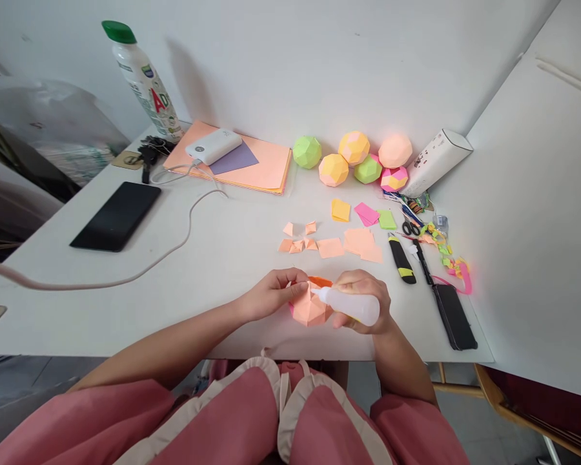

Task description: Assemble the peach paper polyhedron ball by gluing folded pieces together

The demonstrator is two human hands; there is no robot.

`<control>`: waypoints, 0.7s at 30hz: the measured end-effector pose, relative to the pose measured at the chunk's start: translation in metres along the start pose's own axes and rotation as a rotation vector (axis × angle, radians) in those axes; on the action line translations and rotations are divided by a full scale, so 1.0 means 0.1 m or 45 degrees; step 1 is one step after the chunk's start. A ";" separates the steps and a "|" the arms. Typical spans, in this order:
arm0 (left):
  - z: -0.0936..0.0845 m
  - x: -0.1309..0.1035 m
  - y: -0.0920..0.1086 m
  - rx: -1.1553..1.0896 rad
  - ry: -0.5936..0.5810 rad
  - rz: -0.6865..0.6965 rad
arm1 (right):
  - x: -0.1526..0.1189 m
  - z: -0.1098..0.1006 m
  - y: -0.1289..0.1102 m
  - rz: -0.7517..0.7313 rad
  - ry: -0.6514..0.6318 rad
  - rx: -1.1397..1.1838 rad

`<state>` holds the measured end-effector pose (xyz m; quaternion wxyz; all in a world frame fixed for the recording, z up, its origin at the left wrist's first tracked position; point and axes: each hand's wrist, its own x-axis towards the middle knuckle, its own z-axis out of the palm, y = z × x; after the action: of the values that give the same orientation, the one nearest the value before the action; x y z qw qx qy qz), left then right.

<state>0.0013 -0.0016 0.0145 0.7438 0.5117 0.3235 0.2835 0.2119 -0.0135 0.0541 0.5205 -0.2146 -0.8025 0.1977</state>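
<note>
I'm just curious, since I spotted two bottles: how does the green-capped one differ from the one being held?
The green-capped bottle stands on the table; the squeeze bottle is tilted in the right hand. The green-capped bottle has a broad cap, while the squeeze bottle has a narrow nozzle. The green-capped bottle shows a big red "AD"; the squeeze bottle's visible side looks plain. Both are whitish.

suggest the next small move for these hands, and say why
Probably a gentle squeeze of the white bottle, because the right hand holds its nozzle at the faceted peach paper shape, which the left hand steadies.
</note>
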 end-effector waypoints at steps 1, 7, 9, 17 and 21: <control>0.00 0.00 0.00 -0.006 0.001 0.003 | 0.00 0.00 0.00 -0.004 -0.006 0.011; 0.00 0.01 -0.01 -0.014 -0.012 0.011 | -0.02 0.00 0.03 0.005 0.004 0.054; 0.00 0.01 -0.02 -0.020 -0.005 0.015 | -0.02 0.00 0.04 -0.012 -0.010 0.081; 0.00 0.01 -0.04 -0.035 -0.004 0.026 | -0.01 0.00 0.00 -0.008 -0.023 0.026; 0.01 0.01 -0.03 -0.038 -0.007 0.019 | -0.01 0.00 0.00 0.008 0.025 -0.026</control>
<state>0.0029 -0.0024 0.0113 0.7499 0.5038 0.3134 0.2926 0.2125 -0.0135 0.0537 0.5255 -0.2245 -0.7986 0.1889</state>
